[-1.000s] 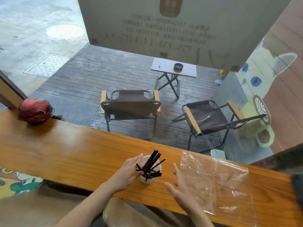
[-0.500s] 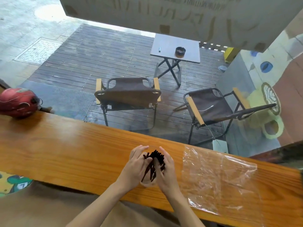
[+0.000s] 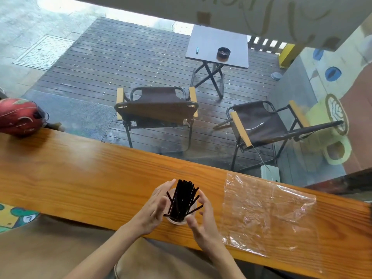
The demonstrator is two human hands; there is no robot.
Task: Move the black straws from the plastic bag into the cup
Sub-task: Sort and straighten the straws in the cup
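A bundle of several black straws (image 3: pixel 182 198) stands in a clear plastic cup (image 3: pixel 177 220) on the wooden counter (image 3: pixel 80 178), leaning out to different sides. My left hand (image 3: pixel 154 208) is beside the cup on its left, fingers straight, close to the straws. My right hand (image 3: pixel 203 220) is just right of the cup with fingers relaxed and a small gap to the straws. The clear plastic bag (image 3: pixel 267 214) lies flat on the counter to the right, with no straws visible in it.
A red helmet (image 3: pixel 19 115) sits at the counter's far left end. Beyond the window are two folding chairs (image 3: pixel 157 109) and a small table (image 3: pixel 218 47) on a wooden deck. The counter's near edge runs just below my hands.
My hands, which were pressed together around the straws half a second ago, have spread apart to either side of the cup. The straws now stand fanned out in the cup.
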